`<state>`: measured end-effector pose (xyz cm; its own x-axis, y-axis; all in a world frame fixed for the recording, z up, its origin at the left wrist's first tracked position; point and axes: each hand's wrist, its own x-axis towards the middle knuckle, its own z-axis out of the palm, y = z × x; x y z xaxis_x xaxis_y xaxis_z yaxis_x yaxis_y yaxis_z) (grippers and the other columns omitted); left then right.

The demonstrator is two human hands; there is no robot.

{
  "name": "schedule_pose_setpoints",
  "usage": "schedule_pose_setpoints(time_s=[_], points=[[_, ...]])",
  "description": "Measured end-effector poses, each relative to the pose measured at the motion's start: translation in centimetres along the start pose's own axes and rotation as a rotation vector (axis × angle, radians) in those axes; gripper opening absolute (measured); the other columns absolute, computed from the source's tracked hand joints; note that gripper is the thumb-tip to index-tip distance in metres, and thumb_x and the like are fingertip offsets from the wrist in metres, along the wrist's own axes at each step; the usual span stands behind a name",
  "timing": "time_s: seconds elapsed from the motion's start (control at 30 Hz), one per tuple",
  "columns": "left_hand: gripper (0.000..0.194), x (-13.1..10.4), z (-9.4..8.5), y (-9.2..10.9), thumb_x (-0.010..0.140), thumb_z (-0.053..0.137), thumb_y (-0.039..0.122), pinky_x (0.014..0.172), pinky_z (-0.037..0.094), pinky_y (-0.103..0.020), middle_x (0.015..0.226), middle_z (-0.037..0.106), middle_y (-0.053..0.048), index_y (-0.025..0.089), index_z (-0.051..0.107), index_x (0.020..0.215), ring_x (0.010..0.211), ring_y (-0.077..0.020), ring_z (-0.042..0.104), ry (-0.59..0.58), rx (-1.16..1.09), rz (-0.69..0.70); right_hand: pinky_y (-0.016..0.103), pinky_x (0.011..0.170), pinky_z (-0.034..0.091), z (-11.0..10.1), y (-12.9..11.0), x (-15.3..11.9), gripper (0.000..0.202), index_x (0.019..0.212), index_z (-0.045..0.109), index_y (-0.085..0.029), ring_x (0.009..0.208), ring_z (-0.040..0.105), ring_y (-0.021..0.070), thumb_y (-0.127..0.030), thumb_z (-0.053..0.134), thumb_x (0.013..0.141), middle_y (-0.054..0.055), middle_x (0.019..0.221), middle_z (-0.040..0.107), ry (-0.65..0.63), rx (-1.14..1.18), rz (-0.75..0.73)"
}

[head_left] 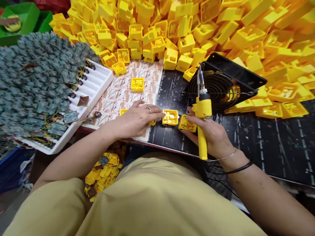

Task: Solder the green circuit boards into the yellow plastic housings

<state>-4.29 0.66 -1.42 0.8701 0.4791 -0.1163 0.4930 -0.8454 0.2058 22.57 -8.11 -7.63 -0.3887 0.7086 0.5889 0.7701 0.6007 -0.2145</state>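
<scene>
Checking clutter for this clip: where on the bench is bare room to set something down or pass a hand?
Bare black mat lies to the right of the right hand, below the yellow housing pile. A smaller patch of printed sheet sits between the white tray and the lone housing. Crowded: the pile, the fan, the circuit-board heap.

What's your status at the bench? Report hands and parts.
Left hand flat on bench, fingertips at yellow case. Right hand grips soldering iron, fingers on second case. Fan just behind.

"BENCH" along black mat (281, 139)
</scene>
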Motion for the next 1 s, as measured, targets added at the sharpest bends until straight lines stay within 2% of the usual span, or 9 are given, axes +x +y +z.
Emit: schedule_pose_setpoints(time_s=[0.07,0.17,0.23,0.3,0.43,0.6,0.7,0.83,1.0], points=[[0.073,-0.5,-0.5,-0.4,0.078,0.04,0.001,0.115,0.026,-0.05,0.151,0.047,-0.007,0.024,0.038,0.147,0.144,-0.0247,0.035,-0.002,-0.08,0.088,0.03,0.076,0.058,-0.1,0.0,0.1,0.047,0.129,0.049,-0.022,0.088,0.069,0.019,-0.026,0.068,0.087,0.006,0.103,0.07,-0.011,0.007,0.007],[0.065,-1.1,-0.1,0.0,0.085,0.051,0.023,0.114,0.026,-0.054,0.156,0.036,-0.016,0.018,0.037,0.149,0.144,-0.0329,0.033,0.14,-0.065,-0.051,0.03,0.075,0.058,-0.1,0.0,0.0,0.045,0.128,0.049,-0.021,0.089,0.07,0.0194,-0.028,0.067,0.088,0.007,0.106,0.07,-0.025,0.022,0.022],[0.069,-1.1,0.9,0.7,0.083,0.061,0.045,0.109,0.031,-0.055,0.144,0.05,-0.02,0.015,0.044,0.144,0.132,-0.0368,0.045,0.244,-0.002,-0.182,0.031,0.076,0.059,-0.2,0.0,0.1,0.045,0.129,0.048,-0.02,0.091,0.07,0.0203,-0.028,0.067,0.088,0.008,0.106,0.069,-0.036,0.028,0.03],[0.07,-0.8,2.0,1.2,0.082,0.064,0.048,0.104,0.035,-0.053,0.125,0.063,-0.018,0.015,0.047,0.141,0.116,-0.0349,0.056,0.297,0.053,-0.259,0.031,0.074,0.059,-0.5,0.1,0.2,0.045,0.129,0.048,-0.019,0.091,0.07,0.021,-0.028,0.067,0.088,0.009,0.105,0.069,-0.058,0.027,0.028],[0.065,-0.2,3.1,1.2,0.089,0.056,0.026,0.107,0.033,-0.048,0.123,0.066,-0.012,0.016,0.034,0.15,0.114,-0.0274,0.059,0.274,-0.01,-0.163,0.034,0.076,0.059,-1.2,0.1,1.0,0.047,0.13,0.048,-0.02,0.091,0.069,0.0223,-0.03,0.066,0.088,0.008,0.103,0.069,-0.103,0.016,-0.011],[0.084,-2.1,1.2,-0.6,0.084,0.064,0.054,0.115,0.024,-0.054,0.156,0.036,-0.019,0.018,0.029,0.152,0.141,-0.035,0.036,0.27,0.025,-0.157,0.042,0.086,0.058,0.3,-0.2,2.4,0.054,0.126,0.049,-0.02,0.101,0.067,0.0269,-0.04,0.073,0.082,0.01,0.103,0.068,-0.08,0.023,-0.037],[0.083,-4.3,-0.1,-1.6,0.083,0.066,0.052,0.108,0.039,-0.046,0.148,0.047,-0.017,0.017,0.032,0.15,0.133,-0.0329,0.045,0.123,0.075,-0.281,0.037,0.08,0.059,1.7,-0.1,2.7,0.045,0.124,0.05,-0.019,0.092,0.068,0.0235,-0.034,0.07,0.086,0.009,0.1,0.068,-0.07,0.049,-0.047],[0.057,-5.4,-0.1,-1.6,0.088,0.06,0.047,0.087,0.051,-0.039,0.12,0.066,-0.013,0.017,0.052,0.136,0.11,-0.0302,0.06,0.014,0.172,-0.48,0.033,0.079,0.058,1.8,0.1,2.2,0.04,0.125,0.051,-0.021,0.094,0.068,0.0211,-0.023,0.066,0.088,0.008,0.107,0.069,-0.074,0.104,-0.066],[0.048,-5.0,0.1,-1.4,0.087,0.059,0.021,0.094,0.047,-0.032,0.134,0.06,-0.009,0.023,0.056,0.134,0.112,-0.0221,0.061,-0.003,-0.019,-0.142,0.032,0.077,0.059,0.0,0.0,0.9,0.048,0.134,0.047,-0.022,0.096,0.069,0.0212,-0.025,0.065,0.089,0.008,0.116,0.068,-0.131,0.134,-0.044]])
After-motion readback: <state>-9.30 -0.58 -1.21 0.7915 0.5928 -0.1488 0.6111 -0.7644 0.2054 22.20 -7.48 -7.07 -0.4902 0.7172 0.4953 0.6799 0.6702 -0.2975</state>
